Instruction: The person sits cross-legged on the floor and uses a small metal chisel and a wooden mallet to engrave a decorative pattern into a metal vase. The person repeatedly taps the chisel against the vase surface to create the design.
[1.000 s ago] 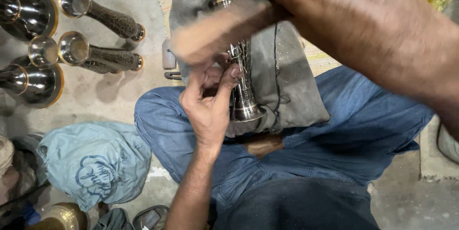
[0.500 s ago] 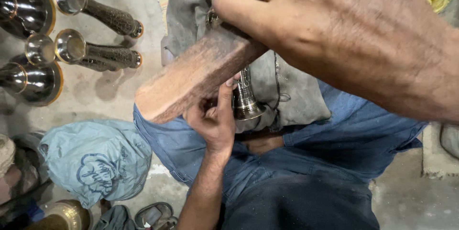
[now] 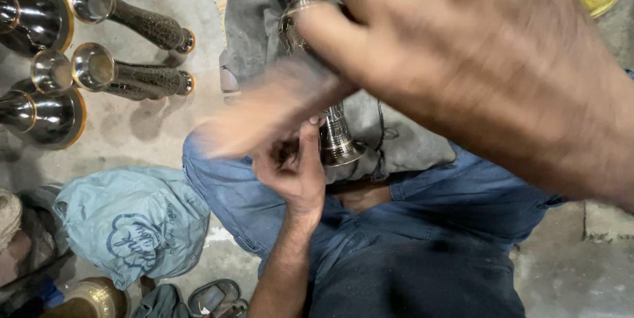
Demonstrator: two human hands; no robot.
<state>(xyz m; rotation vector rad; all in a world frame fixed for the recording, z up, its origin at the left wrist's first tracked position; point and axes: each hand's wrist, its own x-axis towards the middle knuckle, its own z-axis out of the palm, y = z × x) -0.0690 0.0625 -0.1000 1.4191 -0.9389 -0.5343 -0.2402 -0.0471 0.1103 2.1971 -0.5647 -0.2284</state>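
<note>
**Hitting a metal vase with a wood block**

Sitting on the floor in blue trousers, with a grey cloth lying over the lap. Holding a shiny metal vase upright on that cloth, gold rim at the top. Gripping the vase low on its stem with the left hand, fingers curled tight around it. Clenching a wood block in the right hand, close to the camera and blurred. Block lying across the vase, at its left side; touching or not, cannot tell. Lying on the floor to the left: more vases, dark with gold rims. Resting nearer the knee: a pale blue bag.
</note>
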